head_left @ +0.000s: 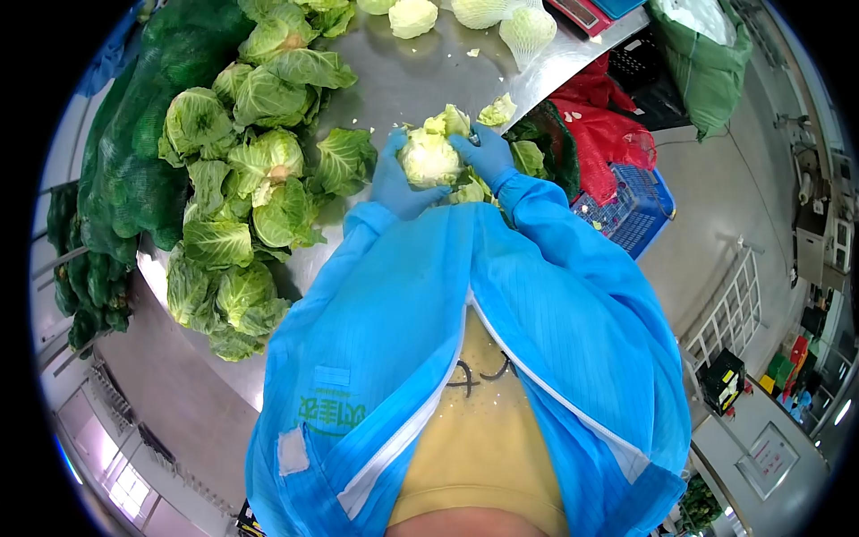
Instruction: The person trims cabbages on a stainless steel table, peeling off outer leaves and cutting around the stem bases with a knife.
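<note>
A pale, trimmed cabbage [429, 161] rests low over the metal table near its front edge. My left hand [400, 182], in a blue glove, curls round its left and near side. On the cabbage's right, my right hand [488, 156], also gloved, has its fingers closed at a light green cabbage leaf [450, 121]; its fingertips are partly hidden. A loose leaf piece [497, 110] lies just beyond the right hand. More torn leaves [472, 190] show below the cabbage, between my hands and my blue sleeves.
Untrimmed green cabbages [268, 166] are piled on the left of the metal table [385, 80], beside green mesh sacks [148, 125]. Peeled cabbages [412, 17], some netted, sit at the back. To the right are a blue crate [640, 210], red mesh bags [591, 134] and a green sack [707, 63].
</note>
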`<state>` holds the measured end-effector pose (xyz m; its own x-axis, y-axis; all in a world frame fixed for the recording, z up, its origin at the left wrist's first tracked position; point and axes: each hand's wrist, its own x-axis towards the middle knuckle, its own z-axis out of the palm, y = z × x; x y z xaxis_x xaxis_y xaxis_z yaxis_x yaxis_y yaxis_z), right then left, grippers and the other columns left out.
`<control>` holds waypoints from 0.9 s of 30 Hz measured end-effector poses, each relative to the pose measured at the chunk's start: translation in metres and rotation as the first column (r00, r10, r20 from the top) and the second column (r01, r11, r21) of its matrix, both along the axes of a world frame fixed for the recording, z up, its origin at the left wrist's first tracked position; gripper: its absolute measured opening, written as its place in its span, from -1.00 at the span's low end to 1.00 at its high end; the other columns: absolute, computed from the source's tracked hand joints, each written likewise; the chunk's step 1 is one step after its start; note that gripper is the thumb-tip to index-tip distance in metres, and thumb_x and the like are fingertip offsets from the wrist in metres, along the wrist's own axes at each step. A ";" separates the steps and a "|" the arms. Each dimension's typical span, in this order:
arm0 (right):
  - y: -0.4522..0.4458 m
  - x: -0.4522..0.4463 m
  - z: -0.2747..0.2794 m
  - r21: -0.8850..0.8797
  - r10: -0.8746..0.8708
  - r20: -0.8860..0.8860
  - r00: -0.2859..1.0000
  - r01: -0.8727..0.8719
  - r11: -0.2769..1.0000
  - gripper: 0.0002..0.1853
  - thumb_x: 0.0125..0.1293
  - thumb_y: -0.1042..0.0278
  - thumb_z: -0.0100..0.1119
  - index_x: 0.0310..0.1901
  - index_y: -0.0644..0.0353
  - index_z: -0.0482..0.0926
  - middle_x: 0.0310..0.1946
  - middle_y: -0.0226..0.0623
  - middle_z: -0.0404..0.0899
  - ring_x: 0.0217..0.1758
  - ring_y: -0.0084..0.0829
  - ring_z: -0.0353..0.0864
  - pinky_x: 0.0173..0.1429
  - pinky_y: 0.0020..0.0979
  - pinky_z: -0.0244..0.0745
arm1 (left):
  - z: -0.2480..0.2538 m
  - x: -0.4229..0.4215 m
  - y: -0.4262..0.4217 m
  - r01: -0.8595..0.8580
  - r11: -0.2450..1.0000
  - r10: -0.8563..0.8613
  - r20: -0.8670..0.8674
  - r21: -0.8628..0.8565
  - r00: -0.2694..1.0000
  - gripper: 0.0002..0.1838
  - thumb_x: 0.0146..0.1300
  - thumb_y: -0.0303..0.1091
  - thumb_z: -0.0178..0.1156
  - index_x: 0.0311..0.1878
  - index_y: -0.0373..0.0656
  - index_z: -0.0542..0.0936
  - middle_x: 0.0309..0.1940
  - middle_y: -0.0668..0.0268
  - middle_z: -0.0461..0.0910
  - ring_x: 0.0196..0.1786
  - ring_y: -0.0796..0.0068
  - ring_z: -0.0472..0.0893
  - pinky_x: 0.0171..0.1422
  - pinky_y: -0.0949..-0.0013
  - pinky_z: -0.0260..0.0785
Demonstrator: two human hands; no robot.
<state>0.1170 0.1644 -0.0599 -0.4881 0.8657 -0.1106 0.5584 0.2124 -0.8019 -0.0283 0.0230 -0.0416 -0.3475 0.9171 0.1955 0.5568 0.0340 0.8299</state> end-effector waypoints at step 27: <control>-0.036 0.031 0.046 0.009 0.324 0.272 0.906 -0.339 0.941 -0.39 0.33 -0.21 -0.17 0.37 -0.24 0.12 -0.32 0.00 0.60 -0.29 0.01 0.59 -0.24 -0.05 0.44 | 0.003 0.007 0.000 -0.063 0.974 0.123 0.278 -0.216 0.953 0.08 -0.22 -0.05 0.52 0.28 -0.33 0.09 0.12 -0.02 0.27 0.16 0.18 0.37 0.23 0.19 0.29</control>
